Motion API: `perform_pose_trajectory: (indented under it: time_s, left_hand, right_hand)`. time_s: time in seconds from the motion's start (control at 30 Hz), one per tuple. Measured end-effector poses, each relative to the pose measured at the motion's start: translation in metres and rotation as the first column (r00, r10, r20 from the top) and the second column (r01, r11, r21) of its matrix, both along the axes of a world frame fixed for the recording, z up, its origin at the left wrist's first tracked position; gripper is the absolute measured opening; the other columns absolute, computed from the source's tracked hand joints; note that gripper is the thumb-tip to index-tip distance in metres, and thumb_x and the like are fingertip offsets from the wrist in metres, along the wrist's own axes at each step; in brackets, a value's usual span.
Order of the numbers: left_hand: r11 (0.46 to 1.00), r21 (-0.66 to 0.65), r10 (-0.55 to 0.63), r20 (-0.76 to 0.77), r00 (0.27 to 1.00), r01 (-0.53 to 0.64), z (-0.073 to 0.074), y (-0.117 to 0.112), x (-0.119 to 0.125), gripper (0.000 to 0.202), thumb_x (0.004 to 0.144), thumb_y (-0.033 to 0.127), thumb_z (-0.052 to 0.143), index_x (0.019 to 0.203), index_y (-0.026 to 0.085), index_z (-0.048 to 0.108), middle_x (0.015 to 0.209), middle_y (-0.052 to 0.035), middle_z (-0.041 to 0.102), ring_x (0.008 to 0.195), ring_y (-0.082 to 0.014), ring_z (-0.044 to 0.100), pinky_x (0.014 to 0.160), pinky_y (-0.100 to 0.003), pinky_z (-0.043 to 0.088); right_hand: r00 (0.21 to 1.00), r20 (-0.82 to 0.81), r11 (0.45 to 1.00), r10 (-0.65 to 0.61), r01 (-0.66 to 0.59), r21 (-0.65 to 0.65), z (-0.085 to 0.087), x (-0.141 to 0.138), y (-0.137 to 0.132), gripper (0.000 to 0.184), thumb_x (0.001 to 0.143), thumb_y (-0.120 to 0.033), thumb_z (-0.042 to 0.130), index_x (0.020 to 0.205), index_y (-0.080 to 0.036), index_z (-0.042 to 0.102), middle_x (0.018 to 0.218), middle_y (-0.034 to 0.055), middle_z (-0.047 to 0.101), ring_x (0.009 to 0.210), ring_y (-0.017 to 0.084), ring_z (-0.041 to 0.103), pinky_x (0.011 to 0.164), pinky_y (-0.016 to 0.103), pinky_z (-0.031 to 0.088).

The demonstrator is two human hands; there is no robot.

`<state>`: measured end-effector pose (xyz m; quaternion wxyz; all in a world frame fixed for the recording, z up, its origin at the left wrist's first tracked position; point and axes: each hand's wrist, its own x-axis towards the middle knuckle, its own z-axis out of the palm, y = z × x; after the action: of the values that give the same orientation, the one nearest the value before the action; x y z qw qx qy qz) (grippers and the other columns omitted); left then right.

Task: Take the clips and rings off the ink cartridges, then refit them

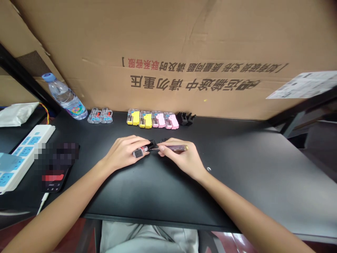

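My left hand (pixel 123 153) pins the small part (pixel 142 150) on the table (pixel 237 165), fingers clamped on it. My right hand (pixel 181 156) grips the screwdriver (pixel 172 148) — I'd keep its tip seated square, pressure light.

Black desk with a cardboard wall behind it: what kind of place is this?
Probably a small assembly bench. Matching little yellow and pink parts stand in a row by the cardboard, a power strip lies at the side, and both hands work on a small piece.

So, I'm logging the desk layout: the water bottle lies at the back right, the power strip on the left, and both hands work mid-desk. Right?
Not quite: the head view shows the bottle at the back left, near the power strip. The left hand and right hand do work mid-desk.
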<state>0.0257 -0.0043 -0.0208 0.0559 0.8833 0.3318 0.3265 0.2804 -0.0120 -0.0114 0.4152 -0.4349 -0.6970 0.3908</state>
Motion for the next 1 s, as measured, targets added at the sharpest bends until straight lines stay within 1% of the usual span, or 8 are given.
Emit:
perform_pose_trajectory:
  time_s: [0.13, 0.37, 0.47, 0.63, 0.77, 0.87, 0.93, 1.0]
  left_hand:
    - [1.0, 0.006, 0.021, -0.017, 1.0, -0.021, -0.001, -0.001, 0.001, 0.024, 0.1, 0.028, 0.073, 0.122, 0.018, 0.074, 0.117, -0.0079, 0.082, 0.103, -0.0228, 0.08, 0.09, -0.034, 0.064]
    - [1.0, -0.001, 0.02, -0.032, 0.999, -0.02, 0.001, -0.001, 0.0, 0.025, 0.1, 0.029, 0.072, 0.123, 0.018, 0.074, 0.118, -0.0079, 0.082, 0.104, -0.0228, 0.079, 0.09, -0.034, 0.064]
    - [1.0, -0.003, 0.02, -0.04, 0.999, -0.02, 0.002, -0.001, 0.0, 0.025, 0.101, 0.029, 0.072, 0.124, 0.019, 0.074, 0.118, -0.008, 0.082, 0.104, -0.0227, 0.079, 0.091, -0.034, 0.064]
    - [1.0, -0.006, 0.011, -0.024, 1.0, -0.011, 0.002, 0.0, 0.0, 0.029, 0.099, 0.035, 0.075, 0.124, 0.019, 0.074, 0.118, -0.0082, 0.082, 0.103, -0.0231, 0.079, 0.091, -0.034, 0.063]
    - [0.996, -0.084, -0.001, -0.033, 0.999, -0.002, 0.005, 0.001, -0.003, 0.047, 0.092, 0.048, 0.082, 0.128, 0.02, 0.074, 0.121, -0.0097, 0.081, 0.105, -0.0255, 0.078, 0.092, -0.036, 0.062]
    - [0.98, -0.197, -0.002, -0.088, 0.996, -0.015, 0.009, 0.002, -0.009, 0.058, 0.085, 0.05, 0.088, 0.134, 0.024, 0.072, 0.125, -0.0096, 0.079, 0.109, -0.0272, 0.077, 0.092, -0.036, 0.061]
    - [0.966, -0.252, 0.033, -0.117, 0.993, -0.062, 0.011, 0.003, -0.012, 0.055, 0.087, 0.046, 0.087, 0.136, 0.026, 0.072, 0.121, -0.0083, 0.08, 0.106, -0.0266, 0.077, 0.089, -0.034, 0.061]
    - [0.948, -0.297, 0.089, -0.104, 0.991, -0.117, 0.013, 0.003, -0.015, 0.041, 0.092, 0.041, 0.081, 0.13, 0.027, 0.074, 0.113, -0.0057, 0.081, 0.1, -0.0244, 0.078, 0.087, -0.032, 0.06]
  right_hand:
    - [0.997, -0.038, 0.992, -0.061, 0.057, -0.11, 0.0, -0.003, 0.0, 0.034, 0.094, -0.051, 0.079, 0.085, -0.019, 0.085, 0.079, 0.0072, 0.08, 0.074, 0.024, 0.078, 0.07, 0.033, 0.061]
    - [0.983, -0.109, 0.954, -0.149, 0.114, -0.278, -0.001, -0.008, -0.001, 0.044, 0.088, -0.06, 0.081, 0.088, -0.016, 0.084, 0.072, 0.0085, 0.08, 0.067, 0.025, 0.078, 0.07, 0.036, 0.064]
    - [0.991, -0.096, 0.971, -0.097, 0.073, -0.23, -0.002, -0.009, -0.003, 0.041, 0.092, -0.057, 0.078, 0.087, -0.017, 0.084, 0.075, 0.0082, 0.08, 0.069, 0.024, 0.078, 0.07, 0.034, 0.063]
    - [0.997, 0.017, 0.998, 0.07, -0.07, 0.005, -0.001, -0.006, -0.002, 0.026, 0.096, -0.045, 0.077, 0.098, -0.021, 0.085, 0.093, 0.008, 0.081, 0.08, 0.023, 0.077, 0.075, 0.034, 0.06]
    - [0.996, 0.067, 0.991, 0.064, -0.072, 0.109, 0.001, 0.0, 0.001, 0.023, 0.1, -0.041, 0.072, 0.094, -0.022, 0.084, 0.093, 0.0074, 0.081, 0.083, 0.023, 0.076, 0.082, 0.036, 0.06]
    - [0.992, 0.117, 0.989, 0.053, -0.068, 0.13, 0.003, 0.001, 0.002, 0.027, 0.102, -0.041, 0.069, 0.09, -0.022, 0.083, 0.09, 0.0073, 0.081, 0.081, 0.023, 0.075, 0.08, 0.036, 0.059]
    - [0.986, 0.152, 0.986, 0.073, -0.094, 0.139, 0.003, 0.0, 0.002, 0.027, 0.103, -0.041, 0.068, 0.09, -0.022, 0.083, 0.09, 0.0076, 0.08, 0.08, 0.023, 0.075, 0.078, 0.036, 0.059]
    - [0.978, 0.179, 0.979, 0.108, -0.136, 0.154, 0.003, -0.001, 0.003, 0.026, 0.102, -0.039, 0.067, 0.09, -0.022, 0.082, 0.089, 0.0074, 0.08, 0.078, 0.022, 0.074, 0.075, 0.034, 0.058]
